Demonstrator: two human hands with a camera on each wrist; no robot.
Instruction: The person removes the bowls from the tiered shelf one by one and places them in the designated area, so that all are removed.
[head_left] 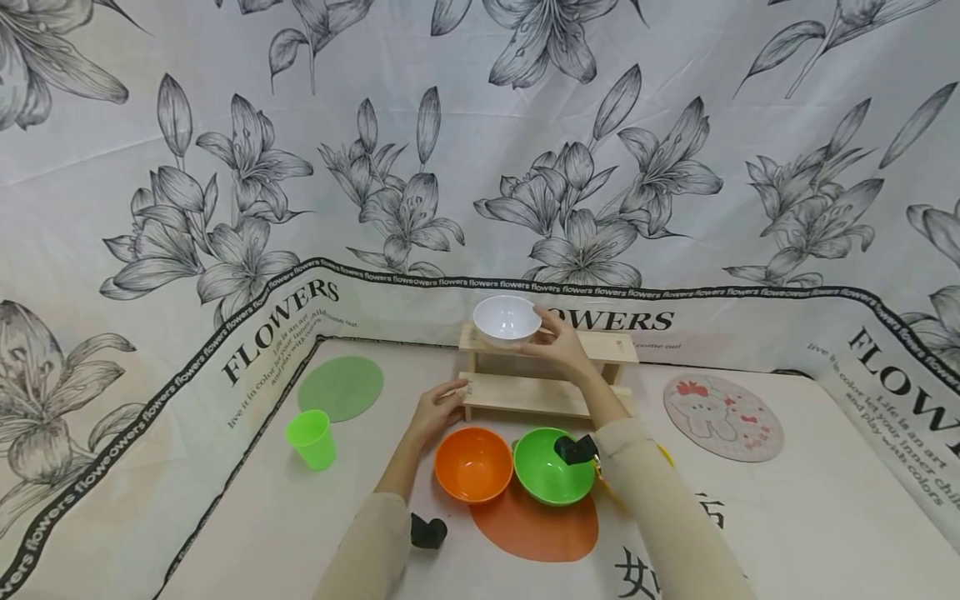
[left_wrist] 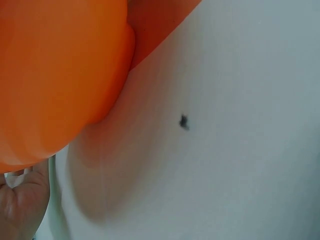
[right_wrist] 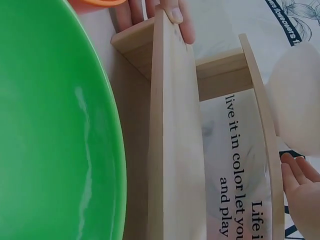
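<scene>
My right hand [head_left: 553, 343] holds a white bowl [head_left: 504, 319] by its right side, at the left part of the top tier of a two-tier wooden rack [head_left: 536, 393]. Fingers [right_wrist: 297, 170] of that hand show close beside the bowl [right_wrist: 297, 100] in the right wrist view. With my left hand [head_left: 437, 410] I grip the left end of the rack's lower board [right_wrist: 177, 125], thumb on one face and fingers around the end. An orange bowl [head_left: 474, 467] stands near my left wrist, and a green bowl [head_left: 553, 468] sits beside it, partly covered by a black wrist piece.
A round orange mat [head_left: 540, 533] lies partly under the two coloured bowls. At the left are a green cup [head_left: 312, 440] and a green round mat [head_left: 341, 388]. A round bunny-print mat [head_left: 722, 418] lies at the right. Flower-printed cloth [head_left: 420, 208] hangs behind the rack.
</scene>
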